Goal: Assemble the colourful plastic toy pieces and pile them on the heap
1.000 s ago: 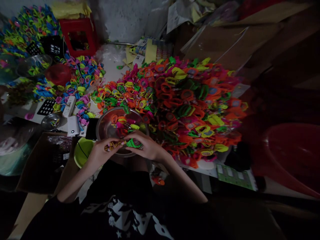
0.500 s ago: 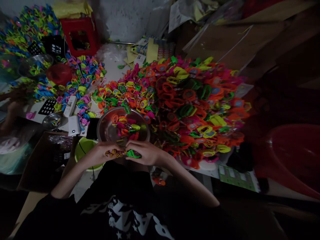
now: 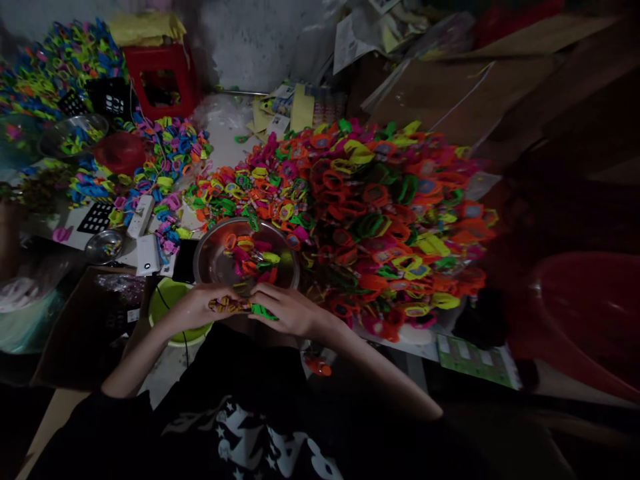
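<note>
My left hand (image 3: 203,308) is closed around a brown-and-yellow bundle of small pieces (image 3: 227,305), whose kind I cannot make out. Fingers of my right hand (image 3: 287,310) wrap a green toy watch (image 3: 263,311), and its end meets the bundle between both hands. Just beyond them stands a metal bowl (image 3: 204,267) with several orange, pink and yellow toy watches (image 3: 247,257) inside. A large heap of toy watches (image 3: 380,220) rises to the right of the bowl.
A lime-green basin (image 3: 167,310) and an open cardboard box (image 3: 75,333) are at lower left. White power strip (image 3: 141,217), small metal bowl (image 3: 104,247) and red stool (image 3: 163,80) lie beyond. A red tub (image 3: 590,320) stands right. Another person's arm (image 3: 7,233) shows far left.
My right hand's fingers have shifted slightly over the green toy watch, covering more of it. Both hands stay together before the bowl. The other person's arm at far left has moved.
</note>
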Tool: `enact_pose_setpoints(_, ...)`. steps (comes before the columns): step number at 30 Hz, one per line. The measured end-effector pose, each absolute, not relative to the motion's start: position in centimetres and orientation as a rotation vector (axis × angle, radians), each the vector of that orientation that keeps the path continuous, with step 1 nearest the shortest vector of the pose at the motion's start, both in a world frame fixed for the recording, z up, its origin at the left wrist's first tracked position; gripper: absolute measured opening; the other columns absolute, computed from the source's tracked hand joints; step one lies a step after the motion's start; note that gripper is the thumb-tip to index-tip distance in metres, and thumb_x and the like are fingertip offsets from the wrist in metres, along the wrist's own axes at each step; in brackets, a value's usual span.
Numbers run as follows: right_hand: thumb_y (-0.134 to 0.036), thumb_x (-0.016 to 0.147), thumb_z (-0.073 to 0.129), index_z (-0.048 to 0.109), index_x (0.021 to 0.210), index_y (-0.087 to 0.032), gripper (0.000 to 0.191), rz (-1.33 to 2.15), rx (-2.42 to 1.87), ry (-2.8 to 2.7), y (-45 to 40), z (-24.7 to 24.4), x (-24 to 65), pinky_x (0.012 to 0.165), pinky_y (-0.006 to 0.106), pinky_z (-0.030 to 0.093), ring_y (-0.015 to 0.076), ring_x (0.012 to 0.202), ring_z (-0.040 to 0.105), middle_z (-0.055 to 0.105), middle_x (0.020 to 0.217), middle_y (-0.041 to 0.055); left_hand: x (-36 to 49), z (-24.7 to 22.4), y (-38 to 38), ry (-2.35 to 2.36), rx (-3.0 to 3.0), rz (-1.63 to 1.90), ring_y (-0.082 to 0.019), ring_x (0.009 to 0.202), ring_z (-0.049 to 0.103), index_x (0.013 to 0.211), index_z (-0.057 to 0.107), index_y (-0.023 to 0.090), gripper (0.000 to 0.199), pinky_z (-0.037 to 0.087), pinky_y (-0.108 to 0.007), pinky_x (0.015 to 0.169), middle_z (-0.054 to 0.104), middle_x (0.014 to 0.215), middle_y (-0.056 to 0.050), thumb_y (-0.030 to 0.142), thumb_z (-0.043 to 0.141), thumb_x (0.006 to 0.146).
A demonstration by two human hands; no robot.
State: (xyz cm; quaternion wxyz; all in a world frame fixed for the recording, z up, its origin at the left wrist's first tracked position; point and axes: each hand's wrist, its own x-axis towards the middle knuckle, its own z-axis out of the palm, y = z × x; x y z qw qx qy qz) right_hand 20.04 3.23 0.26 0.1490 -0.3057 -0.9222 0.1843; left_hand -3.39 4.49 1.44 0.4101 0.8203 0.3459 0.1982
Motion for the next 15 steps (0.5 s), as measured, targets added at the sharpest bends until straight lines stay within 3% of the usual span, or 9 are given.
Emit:
enact_pose_setpoints(3, -0.040, 0.093, 0.045, 0.055, 0.103, -0.016, 0.028, 0.619, -0.873, -2.616, 3.4, 0.1, 20.1, 0.069, 0.027, 0.050, 0.0190, 0.090, 0.060, 0.059, 0.101, 0.0103, -3.4, 1.6, 4.8, 0.890, 2.050, 0.439, -0.014, 0.078, 0.067, 0.096, 0.066, 0.017, 0.018, 0.049, -0.020, 0.069, 0.072, 0.089, -0.003, 0.025, 0.063, 0.081)
enact_pose_setpoints(8, -0.039, 0.092, 0.048, 0.054, 0.106, -0.016, 0.027, 1.054, -0.774, -2.438, 4.0, 0.2, 20.5, 0.082, 0.028, 0.048, 0.0166, 0.095, 0.058, 0.059, 0.101, 0.0082, -3.1, 1.8, 5.0, 0.879, 2.055, 0.403, -0.013, 0.075, 0.067, 0.098, 0.067, 0.018, 0.021, 0.048, -0.018, 0.067, 0.072, 0.085, -0.002, 0.029, 0.062, 0.082)
enact_pose_setpoints(15, -0.041, 0.089, 0.053, 0.056, 0.097, -0.016, 0.026, 1.269, -0.783, -2.275, 4.4, 0.3, 20.7, 0.078, 0.027, 0.046, 0.0159, 0.087, 0.058, 0.061, 0.093, 0.0060, -2.4, 1.7, 4.5, 0.928, 1.946, 0.471, -0.014, 0.073, 0.066, 0.094, 0.068, 0.015, 0.024, 0.049, -0.019, 0.066, 0.072, 0.083, -0.003, 0.033, 0.063, 0.080)
